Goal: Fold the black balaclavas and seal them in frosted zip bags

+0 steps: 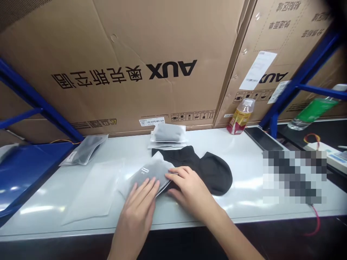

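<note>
Both on the frosted bag [155, 167], your left hand [139, 206] lies flat across its near side, fingers extended, while your right hand [192, 189] is at its right edge, thumb spread from the fingers; I cannot tell whether it pinches. The frosted bag, something dark inside, lies on the worktop [244, 206]. Left of it you have a flat pale bag [89, 195], behind it to the right black cloth [217, 175], farther behind it a stack of packets [168, 133], then a carton [162, 36]
</note>
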{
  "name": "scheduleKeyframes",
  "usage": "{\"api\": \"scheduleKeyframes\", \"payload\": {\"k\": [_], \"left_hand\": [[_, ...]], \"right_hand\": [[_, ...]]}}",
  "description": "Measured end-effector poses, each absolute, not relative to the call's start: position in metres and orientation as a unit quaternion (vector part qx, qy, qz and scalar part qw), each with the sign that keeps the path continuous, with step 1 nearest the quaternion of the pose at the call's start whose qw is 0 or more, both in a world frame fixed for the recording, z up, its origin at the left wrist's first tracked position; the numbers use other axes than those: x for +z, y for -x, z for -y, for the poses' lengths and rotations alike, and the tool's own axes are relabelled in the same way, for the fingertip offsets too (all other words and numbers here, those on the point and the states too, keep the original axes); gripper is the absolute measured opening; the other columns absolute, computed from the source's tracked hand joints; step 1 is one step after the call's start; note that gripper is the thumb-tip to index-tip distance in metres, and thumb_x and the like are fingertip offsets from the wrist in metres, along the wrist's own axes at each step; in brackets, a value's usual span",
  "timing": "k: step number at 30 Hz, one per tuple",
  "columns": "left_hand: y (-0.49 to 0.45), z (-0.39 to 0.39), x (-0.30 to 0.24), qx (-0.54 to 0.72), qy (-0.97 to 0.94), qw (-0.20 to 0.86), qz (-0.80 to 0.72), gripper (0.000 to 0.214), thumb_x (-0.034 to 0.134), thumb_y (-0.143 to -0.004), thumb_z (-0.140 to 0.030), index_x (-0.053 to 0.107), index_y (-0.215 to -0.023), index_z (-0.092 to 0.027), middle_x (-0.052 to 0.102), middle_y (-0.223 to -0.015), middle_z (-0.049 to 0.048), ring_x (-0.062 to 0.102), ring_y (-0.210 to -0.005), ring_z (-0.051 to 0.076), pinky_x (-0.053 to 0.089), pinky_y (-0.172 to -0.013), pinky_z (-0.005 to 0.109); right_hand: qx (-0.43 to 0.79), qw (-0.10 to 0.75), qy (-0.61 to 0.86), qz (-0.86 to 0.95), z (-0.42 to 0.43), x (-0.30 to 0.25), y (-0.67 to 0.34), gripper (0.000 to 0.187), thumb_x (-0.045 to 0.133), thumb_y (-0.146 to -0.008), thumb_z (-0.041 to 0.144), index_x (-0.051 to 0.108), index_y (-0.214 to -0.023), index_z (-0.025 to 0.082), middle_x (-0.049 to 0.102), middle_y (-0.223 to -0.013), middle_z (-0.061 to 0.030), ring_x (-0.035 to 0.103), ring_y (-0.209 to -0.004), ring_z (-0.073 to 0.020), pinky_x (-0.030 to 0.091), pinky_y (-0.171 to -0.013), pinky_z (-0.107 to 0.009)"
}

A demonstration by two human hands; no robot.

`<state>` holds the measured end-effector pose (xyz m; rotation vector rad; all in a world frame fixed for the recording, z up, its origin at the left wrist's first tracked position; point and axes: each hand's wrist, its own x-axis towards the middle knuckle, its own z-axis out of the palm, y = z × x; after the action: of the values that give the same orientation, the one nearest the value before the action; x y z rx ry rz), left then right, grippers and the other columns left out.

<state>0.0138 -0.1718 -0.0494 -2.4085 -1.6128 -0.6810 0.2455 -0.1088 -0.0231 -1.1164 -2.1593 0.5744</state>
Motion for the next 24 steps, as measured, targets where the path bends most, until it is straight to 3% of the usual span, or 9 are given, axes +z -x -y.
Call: {"api": "scheduleKeyframes", "payload": {"k": [3, 7, 10, 13, 15, 16, 18, 20, 24], "left_hand": [[-0.016, 0.177, -0.054, -0.206, 0.768, 0.071, 0.603, 0.059, 0.055, -0.105, -0.035, 0.040, -0.163, -0.035, 0.049, -0.164, 0.0040, 0.038, -0.155, 0.043, 0.048, -0.113, 0.069], [-0.012, 0.181, -0.049, -0.263, 0.723, 0.085, 0.634, 0.060, 0.039, -0.103, -0.009, 0.055, -0.152, -0.038, 0.065, -0.150, -0.0022, 0.060, -0.140, 0.027, 0.059, -0.106, 0.045], [-0.013, 0.181, -0.037, -0.271, 0.702, 0.119, 0.648, 0.052, 0.046, -0.101, -0.011, 0.066, -0.141, -0.037, 0.073, -0.137, -0.0013, 0.073, -0.119, 0.026, 0.063, -0.088, 0.038], [-0.021, 0.177, -0.027, -0.212, 0.701, 0.145, 0.665, 0.037, 0.056, -0.099, -0.023, 0.071, -0.132, -0.031, 0.074, -0.135, 0.0051, 0.070, -0.114, 0.036, 0.057, -0.094, 0.056], [-0.028, 0.170, -0.024, -0.191, 0.713, 0.160, 0.656, 0.034, 0.063, -0.097, -0.032, 0.069, -0.131, -0.028, 0.072, -0.134, 0.0094, 0.064, -0.119, 0.042, 0.038, -0.109, 0.075], [-0.032, 0.165, -0.023, -0.192, 0.723, 0.162, 0.643, 0.036, 0.065, -0.097, -0.036, 0.068, -0.132, -0.027, 0.072, -0.132, 0.0107, 0.063, -0.120, 0.042, 0.030, -0.112, 0.078], [-0.040, 0.153, -0.020, -0.191, 0.753, 0.143, 0.613, 0.033, 0.065, -0.098, -0.034, 0.065, -0.131, -0.026, 0.073, -0.120, 0.0099, 0.064, -0.113, 0.037, 0.035, -0.112, 0.070], [-0.048, 0.140, -0.018, -0.181, 0.778, 0.115, 0.590, 0.022, 0.060, -0.100, -0.024, 0.067, -0.121, -0.026, 0.072, -0.106, 0.0062, 0.065, -0.098, 0.030, 0.049, -0.098, 0.053], [-0.059, 0.121, -0.016, -0.182, 0.785, 0.100, 0.584, 0.015, 0.052, -0.100, -0.014, 0.063, -0.094, -0.023, 0.066, -0.089, 0.0031, 0.061, -0.082, 0.025, 0.047, -0.073, 0.039]], "right_hand": [[0.173, 0.270, 0.423, 0.847, 0.091, -0.024, -0.241, 0.012, 0.071, -0.096, 0.012, 0.071, -0.102, 0.022, 0.074, -0.104, -0.0037, 0.064, -0.097, -0.0238, 0.050, -0.087, -0.039], [0.161, 0.275, 0.442, 0.839, 0.083, -0.023, -0.229, 0.018, 0.056, -0.100, 0.007, 0.065, -0.091, 0.020, 0.067, -0.092, -0.0044, 0.060, -0.084, -0.0216, 0.045, -0.078, -0.036], [0.169, 0.283, 0.460, 0.825, 0.084, -0.022, -0.221, 0.021, 0.051, -0.099, 0.004, 0.063, -0.094, 0.020, 0.064, -0.095, -0.0057, 0.059, -0.086, -0.0227, 0.044, -0.081, -0.037], [0.201, 0.300, 0.494, 0.791, 0.088, -0.022, -0.224, 0.015, 0.058, -0.097, 0.009, 0.062, -0.107, 0.020, 0.064, -0.110, -0.0091, 0.060, -0.098, -0.0257, 0.047, -0.085, -0.038], [0.236, 0.305, 0.510, 0.769, 0.091, -0.024, -0.231, 0.021, 0.065, -0.096, 0.016, 0.061, -0.116, 0.020, 0.065, -0.115, -0.0096, 0.061, -0.104, -0.0273, 0.049, -0.088, -0.039], [0.256, 0.305, 0.513, 0.761, 0.092, -0.025, -0.234, 0.024, 0.067, -0.095, 0.018, 0.062, -0.118, 0.021, 0.066, -0.113, -0.0084, 0.062, -0.104, -0.0274, 0.050, -0.088, -0.039], [0.294, 0.305, 0.513, 0.747, 0.093, -0.026, -0.239, 0.023, 0.068, -0.095, 0.020, 0.063, -0.118, 0.024, 0.070, -0.108, -0.0054, 0.063, -0.104, -0.0268, 0.051, -0.089, -0.039], [0.324, 0.311, 0.518, 0.728, 0.093, -0.027, -0.241, 0.019, 0.065, -0.096, 0.023, 0.065, -0.116, 0.024, 0.072, -0.103, -0.0045, 0.064, -0.104, -0.0272, 0.050, -0.089, -0.039], [0.380, 0.337, 0.528, 0.680, 0.087, -0.026, -0.235, 0.012, 0.060, -0.099, 0.030, 0.066, -0.107, 0.024, 0.075, -0.096, -0.0044, 0.069, -0.096, -0.0259, 0.051, -0.082, -0.037]]}}
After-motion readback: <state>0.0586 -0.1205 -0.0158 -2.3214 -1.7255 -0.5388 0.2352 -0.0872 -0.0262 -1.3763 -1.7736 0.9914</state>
